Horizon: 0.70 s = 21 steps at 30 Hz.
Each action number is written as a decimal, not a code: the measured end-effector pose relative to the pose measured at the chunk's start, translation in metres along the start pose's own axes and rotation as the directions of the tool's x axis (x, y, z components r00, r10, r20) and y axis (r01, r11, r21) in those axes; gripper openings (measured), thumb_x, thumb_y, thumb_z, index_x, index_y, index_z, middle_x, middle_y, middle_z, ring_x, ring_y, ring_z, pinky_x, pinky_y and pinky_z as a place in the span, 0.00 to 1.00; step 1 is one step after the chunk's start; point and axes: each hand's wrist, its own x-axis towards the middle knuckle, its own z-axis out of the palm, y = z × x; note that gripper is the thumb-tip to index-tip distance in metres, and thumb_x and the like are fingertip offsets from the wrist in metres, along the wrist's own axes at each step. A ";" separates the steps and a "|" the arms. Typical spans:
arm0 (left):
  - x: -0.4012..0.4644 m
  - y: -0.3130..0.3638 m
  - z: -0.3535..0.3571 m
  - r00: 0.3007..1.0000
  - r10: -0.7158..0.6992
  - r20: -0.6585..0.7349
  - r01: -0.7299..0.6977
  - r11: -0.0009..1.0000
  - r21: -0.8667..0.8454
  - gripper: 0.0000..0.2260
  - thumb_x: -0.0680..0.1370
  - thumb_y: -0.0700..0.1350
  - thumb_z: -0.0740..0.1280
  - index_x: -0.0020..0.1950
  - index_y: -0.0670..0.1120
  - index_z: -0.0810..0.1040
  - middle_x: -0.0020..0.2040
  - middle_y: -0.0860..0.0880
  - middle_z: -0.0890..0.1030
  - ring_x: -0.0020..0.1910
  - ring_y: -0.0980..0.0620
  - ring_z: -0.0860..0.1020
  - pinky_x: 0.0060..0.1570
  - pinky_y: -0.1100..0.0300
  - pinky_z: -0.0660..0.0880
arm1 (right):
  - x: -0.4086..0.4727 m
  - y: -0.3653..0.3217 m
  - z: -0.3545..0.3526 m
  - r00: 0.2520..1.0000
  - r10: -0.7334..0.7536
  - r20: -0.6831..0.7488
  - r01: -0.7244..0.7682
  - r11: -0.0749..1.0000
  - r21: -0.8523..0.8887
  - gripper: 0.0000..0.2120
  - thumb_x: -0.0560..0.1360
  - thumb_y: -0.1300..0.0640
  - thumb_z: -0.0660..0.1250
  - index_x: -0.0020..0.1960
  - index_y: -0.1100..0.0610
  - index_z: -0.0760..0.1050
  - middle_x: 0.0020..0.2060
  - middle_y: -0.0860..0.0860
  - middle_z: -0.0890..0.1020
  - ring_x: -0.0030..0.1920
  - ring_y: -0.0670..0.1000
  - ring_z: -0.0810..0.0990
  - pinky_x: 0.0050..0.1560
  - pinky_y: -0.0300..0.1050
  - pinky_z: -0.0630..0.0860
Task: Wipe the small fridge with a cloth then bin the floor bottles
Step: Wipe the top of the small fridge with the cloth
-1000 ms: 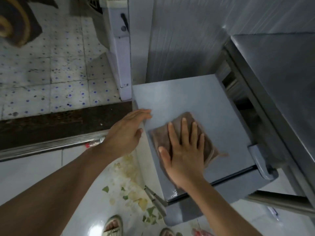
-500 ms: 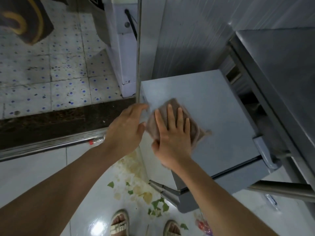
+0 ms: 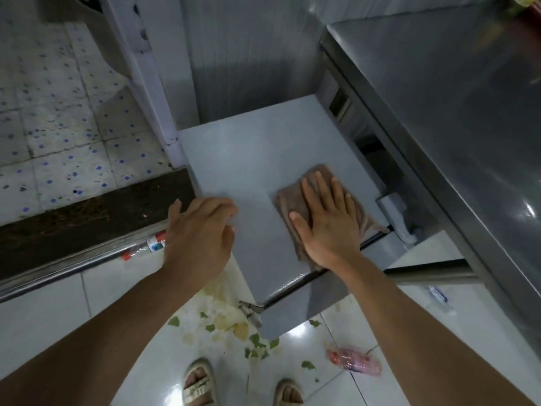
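the small fridge [image 3: 263, 148] stands low on the floor, its flat grey top facing the camera, tucked between a pale wall panel behind it and a tall steel table [image 3: 439, 112] on its right. the brown cloth [image 3: 295, 200] lies folded on the near right part of the fridge top, close to the front edge. the right hand [image 3: 328, 224] lies flat on the cloth, fingers straight and spread, palm pressing it against the top; it pinches nothing. the left hand [image 3: 199, 235] sits at the left edge of the fridge top, its fingers bent over the edge; whether they truly grip the edge or only rest on it i cannot tell.

a grey hinge cover [image 3: 395, 218] sits at the fridge's right front corner, just beside the cloth. on the white tiled floor [image 3: 44, 312] in front of the fridge lie scattered green and yellowish leaf scraps [image 3: 231, 326]. a crushed pinkish plastic bottle [image 3: 354, 360] with a red cap lies to the right of the person's sandalled feet [image 3: 199, 385]. a clear bottle [image 3: 146, 247] with a red cap and a coloured label lies against the metal door track [image 3: 58, 271] to the left, partly hidden behind the left wrist. another small clear bottle [image 3: 439, 295] lies on the floor under the table. beyond the track is a dark strip and then speckled blue-dotted tiles [image 3: 58, 142].
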 end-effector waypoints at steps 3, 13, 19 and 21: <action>0.003 0.017 0.003 0.998 -0.055 0.014 0.053 0.995 0.085 0.14 0.72 0.40 0.67 0.57 0.49 0.77 0.59 0.50 0.77 0.61 0.47 0.72 0.67 0.38 0.53 | 0.015 0.034 -0.009 0.996 0.089 0.027 -0.089 0.996 -0.008 0.33 0.78 0.36 0.38 0.78 0.51 0.39 0.78 0.53 0.42 0.77 0.55 0.39 0.75 0.52 0.38; 0.028 0.104 0.038 0.986 0.138 0.097 -0.144 0.988 0.056 0.21 0.73 0.41 0.66 0.66 0.52 0.72 0.73 0.51 0.67 0.69 0.48 0.66 0.67 0.42 0.55 | -0.076 0.078 -0.002 0.992 0.108 -0.070 -0.106 0.994 0.023 0.30 0.80 0.44 0.40 0.75 0.58 0.61 0.74 0.58 0.62 0.75 0.59 0.57 0.74 0.59 0.53; 0.035 0.106 0.050 0.995 0.093 0.041 -0.095 0.994 0.052 0.18 0.70 0.36 0.68 0.59 0.48 0.80 0.66 0.47 0.75 0.61 0.42 0.73 0.64 0.40 0.62 | -0.001 0.085 -0.014 0.978 0.200 -0.059 -0.197 0.979 0.050 0.30 0.80 0.41 0.45 0.77 0.57 0.53 0.75 0.58 0.57 0.74 0.62 0.55 0.74 0.58 0.53; 0.034 0.106 0.052 0.996 0.082 0.038 -0.084 0.995 0.052 0.18 0.70 0.37 0.68 0.59 0.48 0.80 0.66 0.47 0.75 0.61 0.42 0.73 0.63 0.40 0.63 | -0.008 0.089 -0.012 0.977 0.203 -0.064 -0.200 0.978 0.055 0.31 0.79 0.41 0.46 0.76 0.57 0.54 0.74 0.58 0.58 0.73 0.62 0.57 0.72 0.58 0.57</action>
